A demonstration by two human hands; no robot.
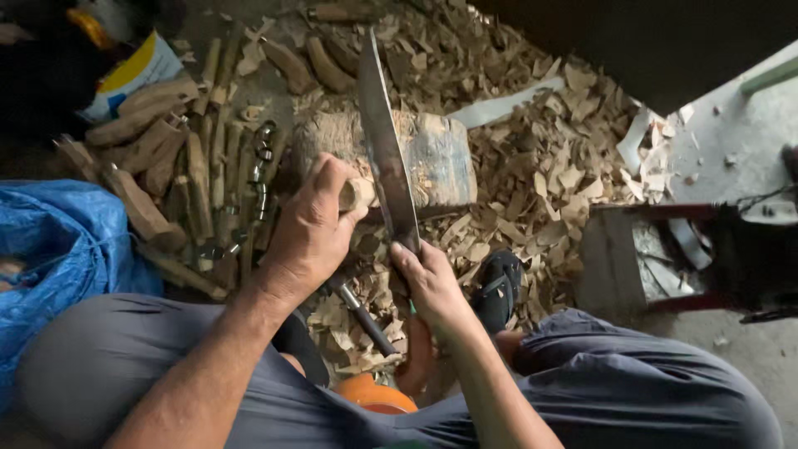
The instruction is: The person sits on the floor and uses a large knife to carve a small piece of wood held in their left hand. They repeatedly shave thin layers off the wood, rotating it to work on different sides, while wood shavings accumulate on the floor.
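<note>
Wood shavings (549,166) cover the dirt floor (274,83) around me, giving way to pale concrete (740,133) at right. A small red-framed stool (632,258) stands beside my knee, a blue plastic sack (58,241) at left. Soft daylight; dark shadow above.

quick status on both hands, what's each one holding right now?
Left hand: closed around a small piece of wood, held against the chopping block.
Right hand: closed on the handle of a long knife, blade pointing up and away.
</note>
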